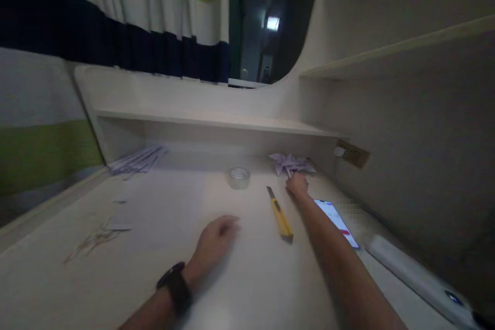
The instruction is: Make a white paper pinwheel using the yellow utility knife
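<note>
My right hand (297,185) reaches to the back right of the desk, its fingers closed on the stem of a folded pale-lilac paper flower (289,163). More pale paper petals lie beside it; whether they belong to a second flower is hard to tell. My left hand (219,234) hovers over the middle of the desk with nothing in it, fingers loosely curved and apart, slightly blurred. Between the hands lies a yellow utility knife (281,218), its blade end pointing away. Behind it sits a roll of clear tape (238,178).
Lilac paper strips (141,161) lie at the back left, near a large pale sheet (162,206). Paper scraps (96,237) are scattered at left. A lit phone (337,223) and a long white device (415,276) lie at right. A low shelf (216,119) overhangs the back.
</note>
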Motion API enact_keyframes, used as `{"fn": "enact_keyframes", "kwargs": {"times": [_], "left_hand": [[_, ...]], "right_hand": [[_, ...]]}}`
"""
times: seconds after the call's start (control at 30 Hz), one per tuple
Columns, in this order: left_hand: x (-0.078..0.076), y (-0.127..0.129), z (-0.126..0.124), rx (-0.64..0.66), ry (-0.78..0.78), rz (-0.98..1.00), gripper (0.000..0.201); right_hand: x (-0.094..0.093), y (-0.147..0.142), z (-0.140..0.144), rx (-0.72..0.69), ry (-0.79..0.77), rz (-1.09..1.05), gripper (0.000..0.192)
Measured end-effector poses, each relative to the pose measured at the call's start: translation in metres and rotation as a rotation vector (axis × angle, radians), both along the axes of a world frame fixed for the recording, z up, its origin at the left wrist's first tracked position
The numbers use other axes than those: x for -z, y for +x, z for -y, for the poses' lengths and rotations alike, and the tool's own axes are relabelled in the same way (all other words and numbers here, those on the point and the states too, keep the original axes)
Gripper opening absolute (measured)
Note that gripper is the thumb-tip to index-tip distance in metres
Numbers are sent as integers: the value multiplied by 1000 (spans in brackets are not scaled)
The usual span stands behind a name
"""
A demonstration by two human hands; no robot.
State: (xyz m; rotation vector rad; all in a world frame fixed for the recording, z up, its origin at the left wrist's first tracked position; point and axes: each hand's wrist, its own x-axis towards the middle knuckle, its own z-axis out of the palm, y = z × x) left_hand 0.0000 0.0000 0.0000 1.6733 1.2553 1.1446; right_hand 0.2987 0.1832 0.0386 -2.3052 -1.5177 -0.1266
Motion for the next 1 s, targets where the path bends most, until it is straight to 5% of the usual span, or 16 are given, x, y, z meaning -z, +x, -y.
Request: {"fn": "enact_keyframes", "kwargs": {"times": [0.23,0.5,0.7,1.0], "left_hand": [[-5,7,5,-68,24,-20,32],[-51,-32,9,-124,353,-709,36],[-65,-76,23,-327,94,-1068,50],[-66,-86,22,-324,-65,-1179,35]], "right_hand": [[-14,-2,10,-37,-2,2,35],[-31,-44,55,-264,92,90,28],[-22,-86,122,-567,77,96,24],[-21,-135,158,-680,63,-3,23]]}}
